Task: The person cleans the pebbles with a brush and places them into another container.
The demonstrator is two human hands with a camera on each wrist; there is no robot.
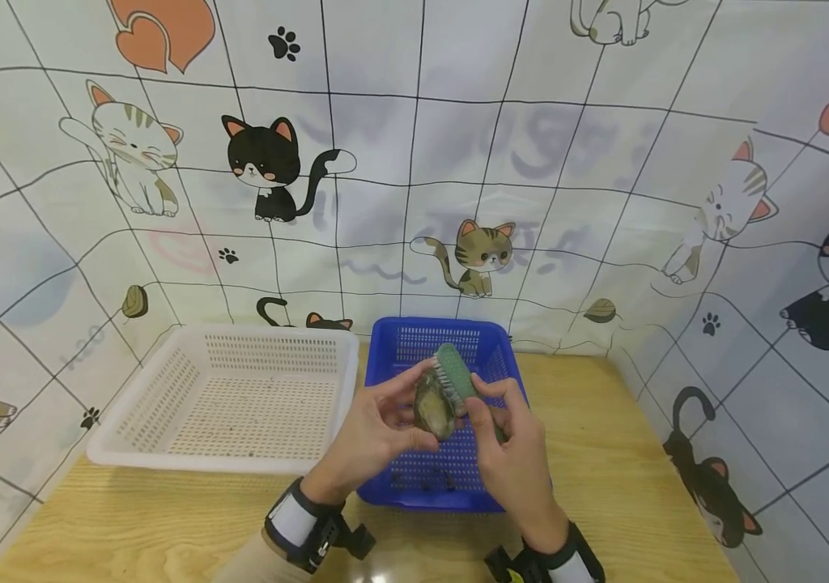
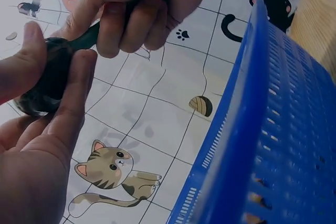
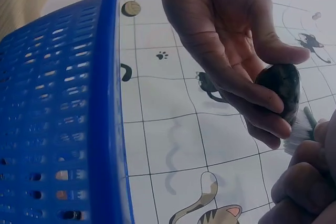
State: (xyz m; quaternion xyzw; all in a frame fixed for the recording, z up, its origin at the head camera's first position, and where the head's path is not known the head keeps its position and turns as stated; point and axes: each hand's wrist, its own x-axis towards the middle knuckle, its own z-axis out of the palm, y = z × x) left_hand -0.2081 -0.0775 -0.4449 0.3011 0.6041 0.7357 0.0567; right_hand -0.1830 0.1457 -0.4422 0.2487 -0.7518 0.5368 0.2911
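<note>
Above the blue basket, a person's left hand held a dark oval shell, thumb and fingers pinching it from opposite sides. The right hand, also above the blue basket, gripped a green brush, fingers curled round its handle, the pale bristles at the shell's edge. Small dark bits lay inside the blue basket. Left of it, a white basket stood on the wooden counter; behind it rose a cat-patterned backdrop.

We see a green brush, a brown-green oval object, a blue basket, a white basket, and cat-patterned white sheeting.
</note>
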